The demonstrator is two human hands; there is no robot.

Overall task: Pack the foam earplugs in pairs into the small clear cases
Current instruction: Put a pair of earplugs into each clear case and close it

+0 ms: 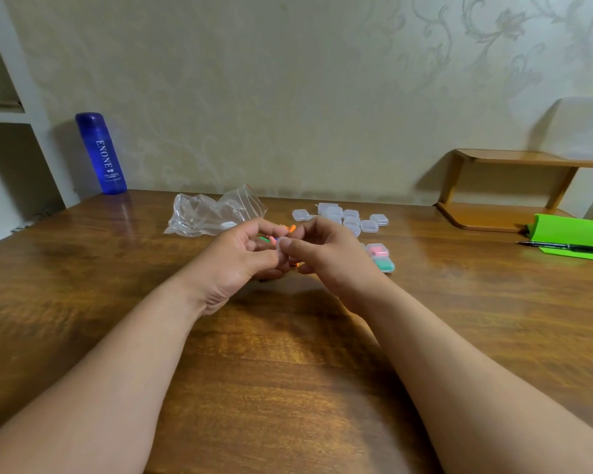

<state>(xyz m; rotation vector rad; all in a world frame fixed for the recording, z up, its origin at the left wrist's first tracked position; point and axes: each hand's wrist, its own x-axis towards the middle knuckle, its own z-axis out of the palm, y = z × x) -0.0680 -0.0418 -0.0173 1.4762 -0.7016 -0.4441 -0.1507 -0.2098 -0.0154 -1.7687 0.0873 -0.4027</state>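
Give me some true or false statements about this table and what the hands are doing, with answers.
1. The tall blue plastic bottle stands upright at the wooden table's far left. True.
2. The crumpled clear plastic bag lies right of the empty clear cases. False: the bag lies left of them.
3. The left hand and right hand together pinch a small clear case. True.
4. The black pen lies beside the bottle. False: it rests on the green folded sheet, far right.
5. A pink-filled case and a teal-filled case lie beside the right hand. True.
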